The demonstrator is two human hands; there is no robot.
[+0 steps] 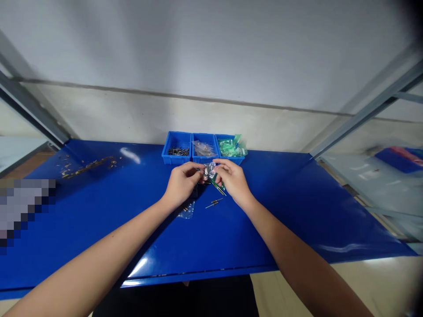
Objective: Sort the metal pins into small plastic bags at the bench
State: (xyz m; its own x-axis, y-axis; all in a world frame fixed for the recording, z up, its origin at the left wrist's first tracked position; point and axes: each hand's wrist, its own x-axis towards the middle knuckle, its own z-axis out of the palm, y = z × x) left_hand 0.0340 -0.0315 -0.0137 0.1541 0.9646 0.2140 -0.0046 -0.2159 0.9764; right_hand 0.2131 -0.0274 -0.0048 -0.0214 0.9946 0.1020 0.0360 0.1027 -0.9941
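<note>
My left hand (182,182) is closed in a pinch on the left side of a small clear plastic bag (210,170). The fingers of my right hand (233,180) are bent and pinch the bag's right side. Beneath my right fingers lies a green plastic bag (223,186), with thin gold pins beside it. A couple of gold pieces with thin stems, like blind rivets (214,203), rest on the blue table just in front of my hands. Another clear bag (187,210) with gold pieces lies partly hidden under my left wrist.
Three joined blue bins stand by the wall: dark metal pins in the left bin (164,155), clear bags in the middle bin (205,161), green bags in the right bin (240,161). Small gold pieces (89,167) are scattered at the table's (297,211) back left. Metal posts (360,119) flank it.
</note>
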